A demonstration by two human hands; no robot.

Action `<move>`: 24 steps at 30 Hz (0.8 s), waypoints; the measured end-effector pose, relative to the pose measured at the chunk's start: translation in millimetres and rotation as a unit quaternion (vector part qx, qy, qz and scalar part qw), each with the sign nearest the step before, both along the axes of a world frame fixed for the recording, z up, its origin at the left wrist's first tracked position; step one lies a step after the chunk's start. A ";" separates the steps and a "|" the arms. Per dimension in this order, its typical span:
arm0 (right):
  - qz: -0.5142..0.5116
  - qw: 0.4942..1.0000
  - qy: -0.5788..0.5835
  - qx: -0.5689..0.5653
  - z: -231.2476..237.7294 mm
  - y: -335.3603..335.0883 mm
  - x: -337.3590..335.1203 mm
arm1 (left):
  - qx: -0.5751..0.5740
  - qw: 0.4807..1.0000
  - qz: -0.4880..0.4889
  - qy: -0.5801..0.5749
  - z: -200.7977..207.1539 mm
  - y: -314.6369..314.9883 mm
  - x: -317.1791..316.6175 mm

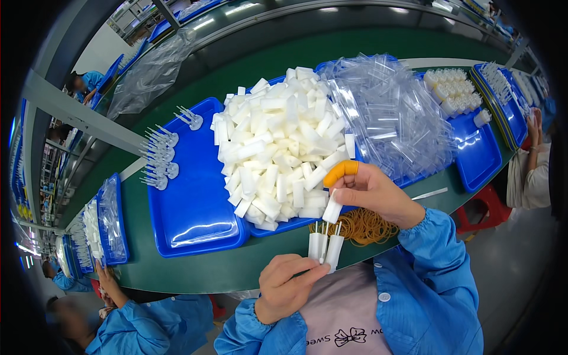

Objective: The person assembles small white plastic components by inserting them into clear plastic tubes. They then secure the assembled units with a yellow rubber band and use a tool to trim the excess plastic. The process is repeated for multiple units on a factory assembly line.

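Right hand [378,193] pinches white block [332,209]: likely light, soft foam, best taken by sides. Left hand [289,283] grips pronged piece [338,228], probably bendable; exact hold unclear.

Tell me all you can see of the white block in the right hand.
The white block is oblong, plain-sided and matte, and looks like foam. The right hand pinches its upper end. It tilts, its lower end close to the pronged part in the left hand; whether they touch is unclear.
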State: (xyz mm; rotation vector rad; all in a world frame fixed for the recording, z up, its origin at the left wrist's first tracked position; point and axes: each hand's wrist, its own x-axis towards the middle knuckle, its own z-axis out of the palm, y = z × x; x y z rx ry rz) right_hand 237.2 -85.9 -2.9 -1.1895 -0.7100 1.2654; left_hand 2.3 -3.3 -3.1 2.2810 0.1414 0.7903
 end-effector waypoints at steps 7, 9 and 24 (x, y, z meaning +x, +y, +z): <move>0.036 0.997 -0.071 0.012 5.3 -1.7 -1.8 | 0.038 0.999 -0.001 -0.008 -0.1 0.9 0.2; 0.045 0.994 -0.097 0.018 8.5 -1.9 3.1 | 0.052 0.998 -0.016 -0.016 0.6 1.4 1.6; 0.166 0.971 -0.170 0.034 23.0 -7.2 14.0 | 0.163 0.985 -0.041 -0.026 2.6 -3.4 1.5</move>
